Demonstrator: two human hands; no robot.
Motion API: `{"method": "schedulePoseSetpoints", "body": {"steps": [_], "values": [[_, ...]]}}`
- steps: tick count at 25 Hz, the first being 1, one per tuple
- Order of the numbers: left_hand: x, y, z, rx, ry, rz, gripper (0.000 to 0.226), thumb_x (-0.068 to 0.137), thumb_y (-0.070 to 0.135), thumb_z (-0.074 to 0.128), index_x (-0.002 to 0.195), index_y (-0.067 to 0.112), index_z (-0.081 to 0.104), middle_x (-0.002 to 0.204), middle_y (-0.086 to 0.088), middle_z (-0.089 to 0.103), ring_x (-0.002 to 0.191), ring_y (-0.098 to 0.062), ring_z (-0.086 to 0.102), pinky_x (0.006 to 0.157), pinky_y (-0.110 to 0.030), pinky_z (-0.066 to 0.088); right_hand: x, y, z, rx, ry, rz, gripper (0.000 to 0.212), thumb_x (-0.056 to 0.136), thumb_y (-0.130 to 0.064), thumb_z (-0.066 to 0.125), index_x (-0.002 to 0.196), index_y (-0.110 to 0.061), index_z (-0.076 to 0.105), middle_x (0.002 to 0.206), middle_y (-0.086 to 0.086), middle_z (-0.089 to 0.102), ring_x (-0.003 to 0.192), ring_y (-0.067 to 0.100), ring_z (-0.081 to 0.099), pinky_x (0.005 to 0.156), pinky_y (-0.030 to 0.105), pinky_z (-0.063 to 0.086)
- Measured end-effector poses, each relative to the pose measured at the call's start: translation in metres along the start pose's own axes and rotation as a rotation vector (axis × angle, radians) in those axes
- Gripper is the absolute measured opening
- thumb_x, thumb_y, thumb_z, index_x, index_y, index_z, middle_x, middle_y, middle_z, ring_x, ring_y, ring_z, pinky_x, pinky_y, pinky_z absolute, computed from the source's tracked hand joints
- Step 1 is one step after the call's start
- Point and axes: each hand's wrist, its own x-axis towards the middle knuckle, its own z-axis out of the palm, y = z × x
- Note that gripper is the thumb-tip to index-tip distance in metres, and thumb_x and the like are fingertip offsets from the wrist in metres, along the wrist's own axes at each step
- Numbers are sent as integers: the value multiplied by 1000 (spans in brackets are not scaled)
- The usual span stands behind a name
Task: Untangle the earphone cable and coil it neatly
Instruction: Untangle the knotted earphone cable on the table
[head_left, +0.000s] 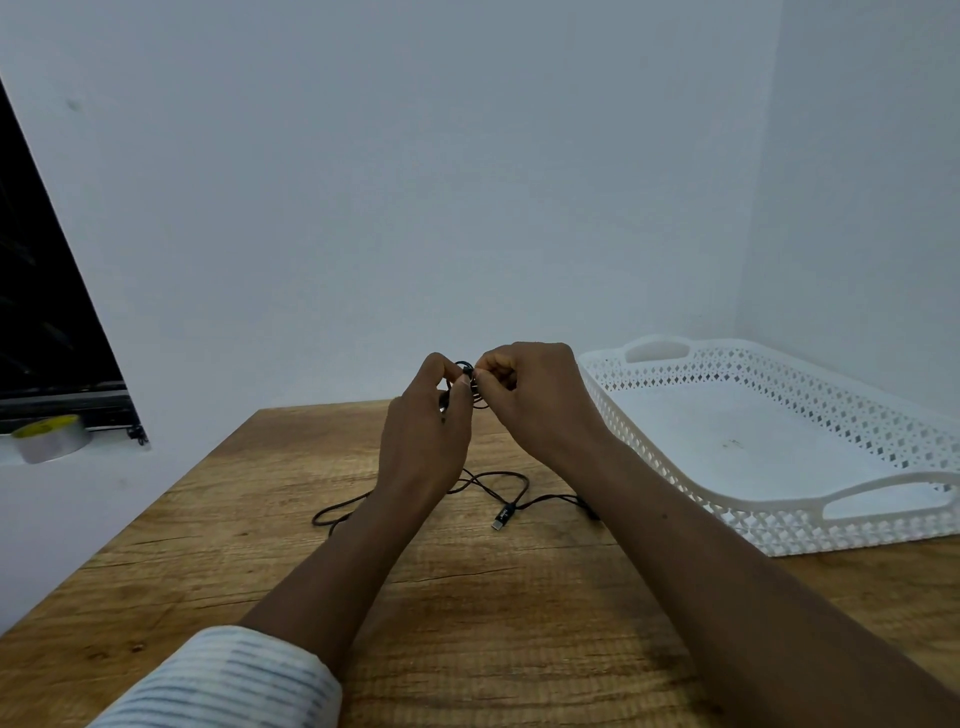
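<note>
Nearest, lower centre: slack of thin black earphone cable loops across brown wooden table, plug end between forearms. Beyond, centre: left hand, right hand meet fingertip to fingertip, both pinching raised tangle; slack hangs below left hand. White perforated plastic tray far right.

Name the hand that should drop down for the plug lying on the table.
Left, likely: the left hand sits lower and nearer the plug, while the right hand pinches the tangled earphone cable higher up.
</note>
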Motion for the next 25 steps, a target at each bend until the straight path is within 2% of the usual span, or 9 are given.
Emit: {"method": "schedulePoseSetpoints", "body": {"steps": [3,6,12,17,25], "values": [[-2,2,2,-37,11,-44,16,101,27,45,94,17,55,77,1,69,57,-10,57,56,-32,45,0,-1,0,-120,-38,-71,23,88,-19,57,71,-10,68,62,2,62,61,19,57,59,33,47],[-3,4,3,-110,29,-127,19,102,29,45,94,15,56,65,-8,61,47,-10,43,51,-31,36,-1,-3,2,-176,-46,-83,24,89,-19,56,70,-9,66,64,1,59,61,18,54,58,32,43],[2,7,1,-123,16,-169,20,100,31,46,90,17,56,64,-10,59,43,-10,38,49,-28,33,0,3,1,-36,-8,-37,22,86,-22,58,70,-11,67,63,2,63,62,18,59,61,37,50],[4,8,0,-239,25,-232,18,99,23,48,89,11,57,59,-5,53,39,-7,34,36,-19,28,0,-2,3,56,61,-2,16,84,-18,62,73,-12,72,65,-2,68,63,11,62,64,37,53],[4,7,0,-195,11,-188,19,99,25,47,87,12,54,60,-10,53,48,-17,36,41,-26,29,-1,-1,2,59,30,-2,17,83,-19,61,72,-10,70,65,1,66,64,15,62,64,38,52]]}}
